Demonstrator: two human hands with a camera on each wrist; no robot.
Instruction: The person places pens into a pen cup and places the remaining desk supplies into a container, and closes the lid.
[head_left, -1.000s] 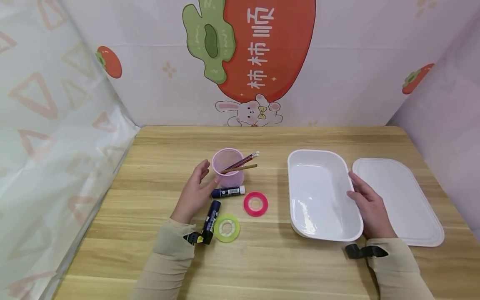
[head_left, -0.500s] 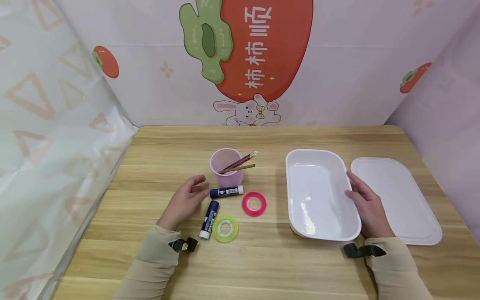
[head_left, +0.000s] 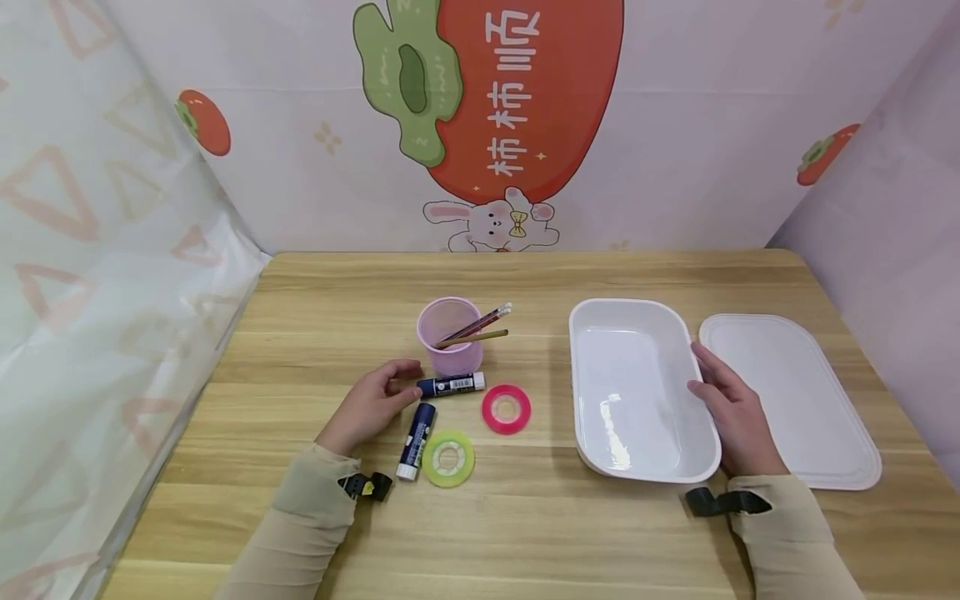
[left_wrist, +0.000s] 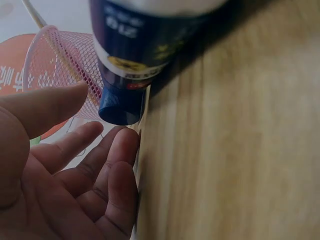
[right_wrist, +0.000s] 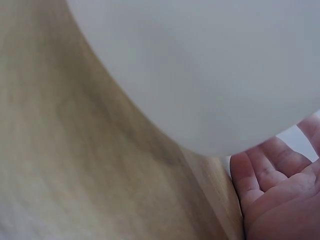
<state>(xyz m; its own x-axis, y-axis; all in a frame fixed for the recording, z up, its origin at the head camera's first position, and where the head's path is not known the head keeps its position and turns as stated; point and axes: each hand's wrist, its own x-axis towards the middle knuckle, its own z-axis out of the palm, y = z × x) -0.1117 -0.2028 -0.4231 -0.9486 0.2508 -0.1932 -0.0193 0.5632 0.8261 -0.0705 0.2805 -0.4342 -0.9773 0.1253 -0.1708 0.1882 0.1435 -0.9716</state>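
Observation:
My left hand (head_left: 369, 410) is low over the table, thumb and fingers apart around the blue end of a glue stick (head_left: 452, 385) lying crosswise. Its thumb tip is right at that end. A second glue stick (head_left: 416, 442) lies closer to me, its blue cap (left_wrist: 121, 107) in front of the spread fingers in the left wrist view. Just behind stands a pink mesh pen cup (head_left: 457, 358) with a few pencils leaning in it. My right hand (head_left: 738, 412) rests against the right side of a white rectangular tub (head_left: 633, 392), thumb tip over its rim, fingers (right_wrist: 270, 165) loosely extended along the outside.
A pink tape roll (head_left: 506, 409) and a yellow-green tape roll (head_left: 448, 458) lie flat between the glue sticks and the tub. A white lid (head_left: 806, 400) lies to the right, partly behind the right hand. Printed cloth (head_left: 300, 167) hangs along the table's back and sides.
My left hand has drawn back from the pen cup toward me and come down beside the crosswise glue stick, its thumb reaching that stick's end. The right hand and tub have stayed put.

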